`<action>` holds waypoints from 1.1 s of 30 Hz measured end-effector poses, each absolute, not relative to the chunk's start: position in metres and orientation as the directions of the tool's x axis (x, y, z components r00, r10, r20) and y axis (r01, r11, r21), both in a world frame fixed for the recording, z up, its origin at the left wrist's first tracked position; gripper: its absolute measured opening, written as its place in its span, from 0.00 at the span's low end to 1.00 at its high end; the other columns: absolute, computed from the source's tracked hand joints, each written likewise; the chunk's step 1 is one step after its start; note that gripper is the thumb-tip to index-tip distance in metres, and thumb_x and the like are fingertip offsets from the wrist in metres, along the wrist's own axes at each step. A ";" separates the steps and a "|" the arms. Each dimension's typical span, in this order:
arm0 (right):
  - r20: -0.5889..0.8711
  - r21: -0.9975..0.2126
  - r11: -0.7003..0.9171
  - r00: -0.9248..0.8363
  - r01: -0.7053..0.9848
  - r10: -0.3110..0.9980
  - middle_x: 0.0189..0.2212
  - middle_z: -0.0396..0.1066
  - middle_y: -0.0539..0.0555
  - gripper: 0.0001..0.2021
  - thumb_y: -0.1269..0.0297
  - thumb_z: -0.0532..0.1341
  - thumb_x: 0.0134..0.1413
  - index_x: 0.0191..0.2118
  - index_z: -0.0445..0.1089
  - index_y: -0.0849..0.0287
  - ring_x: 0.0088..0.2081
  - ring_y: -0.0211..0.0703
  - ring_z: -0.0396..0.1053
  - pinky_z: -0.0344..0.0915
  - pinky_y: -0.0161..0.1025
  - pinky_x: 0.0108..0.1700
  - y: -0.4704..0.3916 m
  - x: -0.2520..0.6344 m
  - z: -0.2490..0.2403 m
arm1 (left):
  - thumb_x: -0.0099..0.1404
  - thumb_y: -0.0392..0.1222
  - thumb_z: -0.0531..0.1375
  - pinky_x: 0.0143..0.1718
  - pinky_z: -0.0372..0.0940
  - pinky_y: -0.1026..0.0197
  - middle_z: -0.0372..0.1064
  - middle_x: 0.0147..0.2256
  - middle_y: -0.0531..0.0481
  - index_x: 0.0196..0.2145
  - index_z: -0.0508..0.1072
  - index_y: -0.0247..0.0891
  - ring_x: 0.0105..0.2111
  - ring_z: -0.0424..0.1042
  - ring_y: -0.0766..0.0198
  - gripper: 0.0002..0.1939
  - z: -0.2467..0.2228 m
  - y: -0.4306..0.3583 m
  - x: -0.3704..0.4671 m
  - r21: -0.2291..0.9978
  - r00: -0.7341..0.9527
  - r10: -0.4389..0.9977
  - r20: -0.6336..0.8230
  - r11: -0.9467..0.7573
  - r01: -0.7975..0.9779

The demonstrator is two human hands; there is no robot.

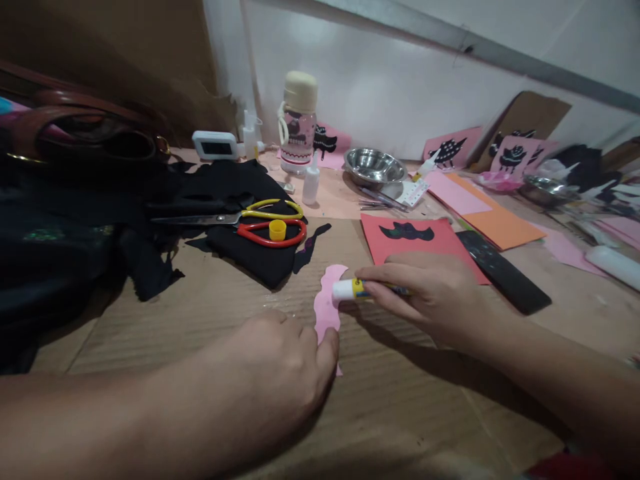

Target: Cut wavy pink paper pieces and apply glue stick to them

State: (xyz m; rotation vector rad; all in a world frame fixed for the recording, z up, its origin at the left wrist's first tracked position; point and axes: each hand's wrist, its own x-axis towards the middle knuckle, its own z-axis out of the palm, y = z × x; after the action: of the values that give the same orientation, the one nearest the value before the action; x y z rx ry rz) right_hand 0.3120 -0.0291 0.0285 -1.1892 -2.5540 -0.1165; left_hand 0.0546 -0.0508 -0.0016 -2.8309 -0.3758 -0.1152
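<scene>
A wavy-edged pink paper cutout [327,293] lies on the cardboard-covered table. My left hand [285,363] is closed over its lower part, with the thumb pressing the paper and the other fingertips largely hidden. In my right hand [420,293] is a glue stick [345,289] with a yellow-and-blue label, its white end resting on the cutout's upper right side. A yellow cap [277,230] sits on the red and yellow handles of the scissors [250,217]. Behind my right hand is a red card [403,250] bearing a black bat-like shape [407,231].
Folded black cloth [260,267] and a small black scrap [311,250] lie left of the cutout. A black phone-like slab [505,273] is at right. Farther back stand a steel bowl [375,168], a lidded bottle [299,123] and a small squeeze bottle [311,183].
</scene>
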 end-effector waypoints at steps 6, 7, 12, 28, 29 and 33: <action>0.244 -0.076 0.629 -0.597 0.774 0.764 0.28 0.81 0.55 0.16 0.61 0.58 0.72 0.41 0.83 0.60 0.27 0.46 0.75 0.59 0.38 0.28 -0.028 0.310 0.030 | 0.67 0.27 0.53 0.19 0.61 0.56 0.74 0.28 0.47 0.53 0.73 0.23 0.23 0.71 0.57 0.19 0.002 -0.050 0.054 -0.256 0.963 0.242 0.120 -0.930 0.265; 0.259 -0.055 0.615 -0.584 0.786 0.769 0.27 0.81 0.56 0.16 0.61 0.58 0.72 0.41 0.83 0.61 0.27 0.47 0.74 0.59 0.39 0.28 -0.027 0.310 0.029 | 0.66 0.27 0.53 0.19 0.61 0.56 0.74 0.28 0.47 0.52 0.73 0.24 0.22 0.70 0.57 0.19 0.002 -0.050 0.054 -0.252 0.963 0.237 0.125 -0.931 0.262; 0.238 -0.076 0.658 -0.627 0.749 0.742 0.27 0.79 0.56 0.18 0.58 0.56 0.74 0.43 0.82 0.58 0.28 0.47 0.74 0.57 0.40 0.29 -0.029 0.310 0.029 | 0.69 0.28 0.50 0.19 0.61 0.54 0.75 0.28 0.46 0.51 0.74 0.24 0.22 0.70 0.56 0.18 0.000 -0.050 0.055 -0.254 0.953 0.237 0.186 -0.926 0.280; 0.282 -0.048 0.728 -0.690 0.684 0.667 0.26 0.74 0.54 0.20 0.56 0.53 0.76 0.43 0.81 0.58 0.27 0.45 0.65 0.55 0.41 0.29 -0.031 0.310 0.025 | 0.75 0.30 0.45 0.20 0.63 0.54 0.75 0.27 0.46 0.51 0.74 0.23 0.22 0.71 0.57 0.19 -0.002 -0.050 0.054 -0.264 0.942 0.246 0.228 -0.915 0.303; 0.231 -0.117 0.726 -0.692 0.678 0.683 0.27 0.75 0.54 0.19 0.56 0.54 0.76 0.44 0.81 0.57 0.28 0.44 0.67 0.56 0.40 0.30 -0.032 0.310 0.025 | 0.75 0.30 0.45 0.20 0.63 0.55 0.75 0.27 0.46 0.50 0.75 0.23 0.22 0.71 0.57 0.20 -0.002 -0.050 0.054 -0.265 0.944 0.244 0.222 -0.917 0.299; 0.168 -0.273 0.698 -0.681 0.662 0.712 0.32 0.79 0.53 0.15 0.56 0.55 0.75 0.46 0.79 0.54 0.31 0.44 0.72 0.61 0.39 0.33 -0.032 0.311 0.022 | 0.73 0.28 0.46 0.20 0.64 0.54 0.76 0.28 0.45 0.50 0.75 0.23 0.23 0.72 0.56 0.19 -0.002 -0.050 0.055 -0.266 0.943 0.240 0.231 -0.917 0.298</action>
State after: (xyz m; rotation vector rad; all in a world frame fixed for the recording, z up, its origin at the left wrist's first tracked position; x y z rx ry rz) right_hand 0.3112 -0.0318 0.0218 -1.0940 -2.6469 0.2765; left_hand 0.0548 -0.0501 -0.0024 -2.7979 -0.3964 -0.2800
